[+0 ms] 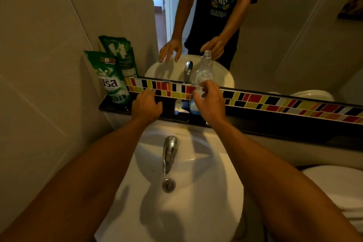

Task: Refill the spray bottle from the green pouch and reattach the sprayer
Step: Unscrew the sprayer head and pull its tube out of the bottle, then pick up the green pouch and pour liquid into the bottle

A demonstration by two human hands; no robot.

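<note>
I look down on the white sink (pixel 206 192), the biggest thing in view, with its chrome tap (pixel 170 151) reaching out over the drain (pixel 168 184). Behind the basin a narrow dark ledge (pixel 275 122) runs along the wall, backed by a band of red, yellow, black and white tiles (pixel 275 102) under the mirror (pixel 294 35). The mirror shows a person in a dark printed shirt with both hands out.

At the left end of the ledge, in the corner against the wall, the green pouch (pixel 111 82) stands upright, its back doubled in the glass. My left hand (pixel 146 107) rests over the ledge just to the right of the pouch, apart from it, fingers straight toward the tiles, its grip wide and holding nothing.

Near the ledge's middle, above the tap, my right hand (pixel 211 102) holds the clear spray bottle (pixel 204 76) by its lower body, grip curled round it. The bottle stands upright with an open neck, no sprayer on it, and looks nearly empty, though the dim light makes that hard to judge.

Below that hand, on the ledge, lies a white and blue object (pixel 181 107); it may be the sprayer, but I cannot tell.
</note>
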